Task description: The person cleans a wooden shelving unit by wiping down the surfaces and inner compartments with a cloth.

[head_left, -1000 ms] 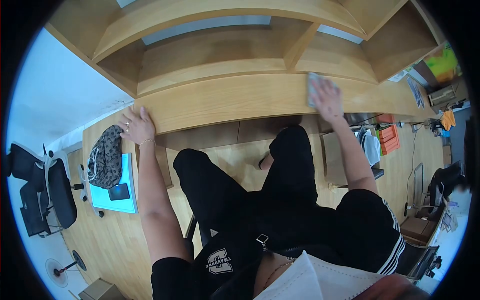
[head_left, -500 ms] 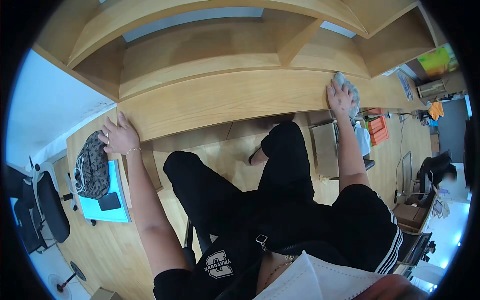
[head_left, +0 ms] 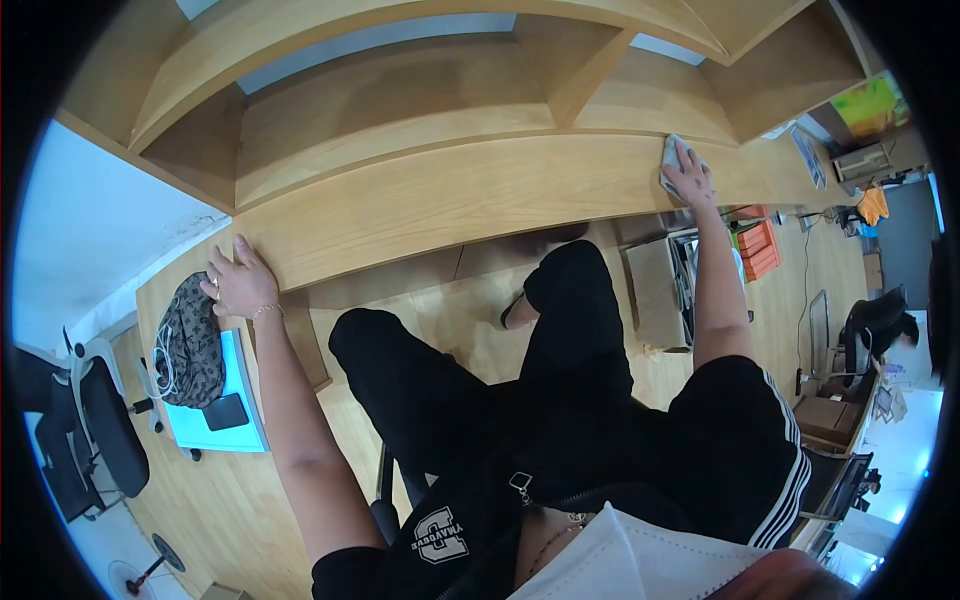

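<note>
My right hand presses a crumpled grey-white cloth onto the right part of the wooden desktop, close under the shelf unit. Part of the cloth is hidden beneath the palm and fingers. At the desk's left end my left hand lies with fingers apart, holding nothing. Beside its fingertips sits a dark patterned bag with a white cable on it. A light-blue folder lies partly under the bag, and a black phone-like object rests on the folder.
A wooden shelf unit rises along the back of the desk. Below the right side stand an open cardboard box and an orange crate. Office chairs are at the far left, and a brown box is at the right.
My right hand has slid the cloth slightly toward the back of the desk, and its wrist has turned. My left hand stays in about the same place. The view has shifted slightly.
</note>
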